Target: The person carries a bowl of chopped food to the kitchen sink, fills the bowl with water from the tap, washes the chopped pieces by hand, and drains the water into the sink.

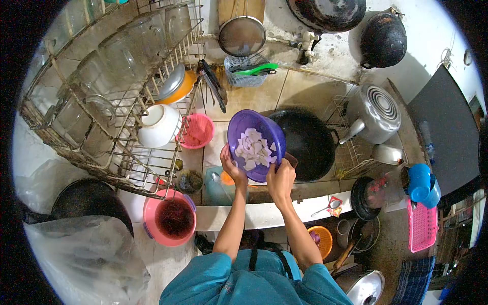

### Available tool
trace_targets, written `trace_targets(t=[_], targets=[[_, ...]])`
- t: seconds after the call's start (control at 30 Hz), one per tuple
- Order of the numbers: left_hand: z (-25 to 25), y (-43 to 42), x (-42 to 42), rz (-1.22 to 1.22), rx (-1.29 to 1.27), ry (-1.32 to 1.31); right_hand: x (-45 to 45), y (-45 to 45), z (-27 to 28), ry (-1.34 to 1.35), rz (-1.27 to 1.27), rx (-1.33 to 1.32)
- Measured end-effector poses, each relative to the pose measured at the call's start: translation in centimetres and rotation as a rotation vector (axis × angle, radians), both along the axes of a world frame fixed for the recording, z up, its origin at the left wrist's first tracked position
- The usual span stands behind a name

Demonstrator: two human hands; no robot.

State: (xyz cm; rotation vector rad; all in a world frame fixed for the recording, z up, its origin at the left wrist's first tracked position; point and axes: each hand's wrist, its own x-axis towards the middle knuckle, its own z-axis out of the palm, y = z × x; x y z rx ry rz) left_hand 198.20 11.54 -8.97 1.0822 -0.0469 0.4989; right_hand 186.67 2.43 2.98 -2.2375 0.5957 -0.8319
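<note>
A purple plastic bowl (280, 133) holds many pale, cut pieces (254, 149) and is tilted over the tiled sink area. My left hand (235, 169) supports its left side, fingers partly hidden beneath it. At the lower right, my right hand (282, 180) is closed on the rim. Beside that hand shows a small brown, flat edge (291, 159) that I cannot make out. Just right of the bowl, partly covered by it, sits a large black wok (310, 147).
On the left stands a wire dish rack (127, 157) with glass mugs and a white bowl (159, 127). A pink bucket (152, 216) of dark liquid is below it. A pink basket (197, 130), an upturned metal pot (374, 114) and an orange basket (325, 244) are nearby.
</note>
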Motion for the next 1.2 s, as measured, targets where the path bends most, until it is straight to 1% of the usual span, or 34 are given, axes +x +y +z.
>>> trace_targets(t=[0.17,0.27,0.37,0.57,0.77,0.8,0.9,0.93,1.0,1.1,1.13,1.2], targets=[[0.3,-0.1,0.2,-0.03,-0.01,0.022,-0.3,0.2,0.5,0.089,-0.003,0.027],[0.2,-0.5,-0.1,-0.078,-0.135,0.037,-0.3,0.5,0.2,-0.022,-0.036,-0.055],[0.1,-0.6,-0.2,-0.051,-0.081,0.032,-0.3,0.8,0.1,0.003,-0.038,-0.055],[-0.2,0.1,-0.1,-0.068,-0.141,0.036,-0.9,1.9,0.9,0.03,-0.018,-0.015],[-0.9,1.7,0.3,-0.15,-0.144,0.066,-1.6,4.5,1.8,0.072,-0.041,0.009],[-1.3,1.9,0.5,-0.122,-0.144,0.029,-1.6,4.9,1.6,0.078,-0.054,0.003],[-2.1,2.2,0.7,-0.211,-0.264,0.147,-2.0,5.6,1.7,0.044,-0.071,0.037],[-2.5,2.3,0.4,-0.205,-0.213,0.13,-2.1,5.6,1.5,0.005,-0.073,0.022],[-0.9,2.1,-0.3,-0.184,-0.105,0.083,-2.3,5.4,1.3,0.0,-0.073,0.035],[0.1,1.7,-0.5,-0.15,-0.161,0.096,-1.7,4.2,0.4,-0.01,-0.035,0.016],[0.5,1.5,-0.7,-0.162,-0.253,0.148,-1.7,3.8,0.3,-0.019,-0.018,0.014],[-1.6,1.8,-0.4,-0.147,-0.133,0.061,-2.0,3.5,-0.2,-0.021,0.014,0.054]])
